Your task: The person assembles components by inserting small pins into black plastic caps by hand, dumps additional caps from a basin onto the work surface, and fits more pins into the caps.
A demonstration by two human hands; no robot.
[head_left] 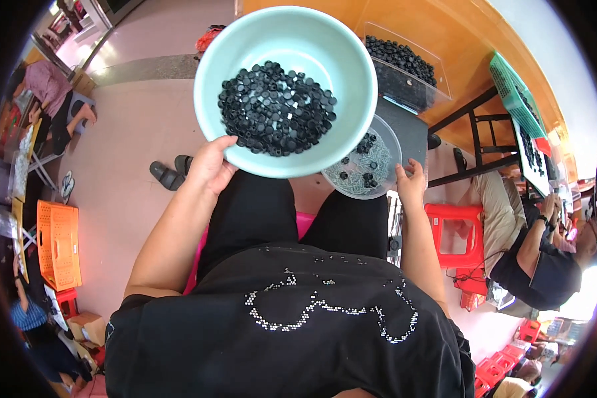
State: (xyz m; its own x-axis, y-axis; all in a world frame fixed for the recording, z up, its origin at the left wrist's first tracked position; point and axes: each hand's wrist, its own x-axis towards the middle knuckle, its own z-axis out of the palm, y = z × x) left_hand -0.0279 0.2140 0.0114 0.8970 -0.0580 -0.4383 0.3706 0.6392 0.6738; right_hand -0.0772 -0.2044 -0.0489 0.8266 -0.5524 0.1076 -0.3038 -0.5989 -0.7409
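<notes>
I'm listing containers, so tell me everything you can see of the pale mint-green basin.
The basin is round, wide and pale mint-green, with a smooth, plastic-looking wall. Its opening faces the camera. Small black pieces are heaped inside. The left hand grips its near-left rim, thumb over the edge. It partly hides a clear bowl; whether they touch is unclear.

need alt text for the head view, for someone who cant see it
A person's left hand holds a pale turquoise basin of small black pieces by its rim. The right hand is at the edge of a clear round bowl containing thin translucent pieces and some black parts; other people appear on both sides.
</notes>
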